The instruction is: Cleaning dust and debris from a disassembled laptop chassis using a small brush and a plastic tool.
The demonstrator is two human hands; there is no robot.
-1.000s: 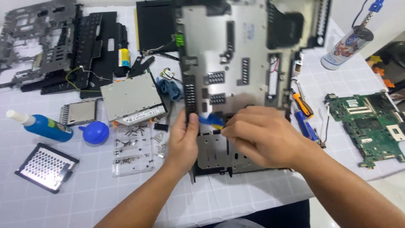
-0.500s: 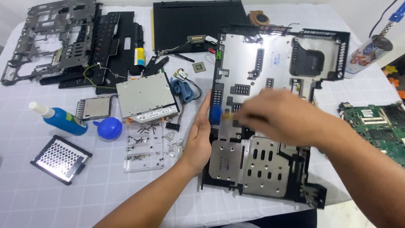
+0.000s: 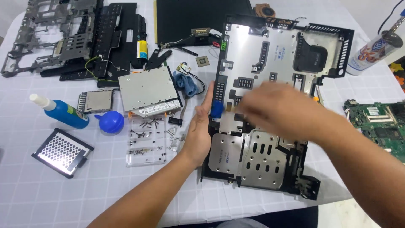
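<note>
A black laptop base frame with a silver metal shield (image 3: 274, 63) lies flat on the white checked tablecloth. My left hand (image 3: 198, 135) grips its left edge, thumb up along the rim next to a small blue piece (image 3: 216, 109). My right hand (image 3: 278, 112) hovers over the middle of the frame, blurred by motion, so I cannot see whether it holds anything. A clear tray of small screws (image 3: 145, 141) sits just left of my left hand.
A silver optical drive (image 3: 147, 90), blue cloth (image 3: 185, 82), blue blower bulb (image 3: 110, 122), blue bottle (image 3: 63, 113) and perforated cover (image 3: 62, 152) lie to the left. Black frame parts (image 3: 55, 38) lie far left, a green circuit board (image 3: 379, 124) and a can (image 3: 373, 50) on the right.
My right hand has lifted from the frame's lower left and swung right over its middle. My view has tilted, so the frame sits lower and more fully in sight. My left hand stays on the edge.
</note>
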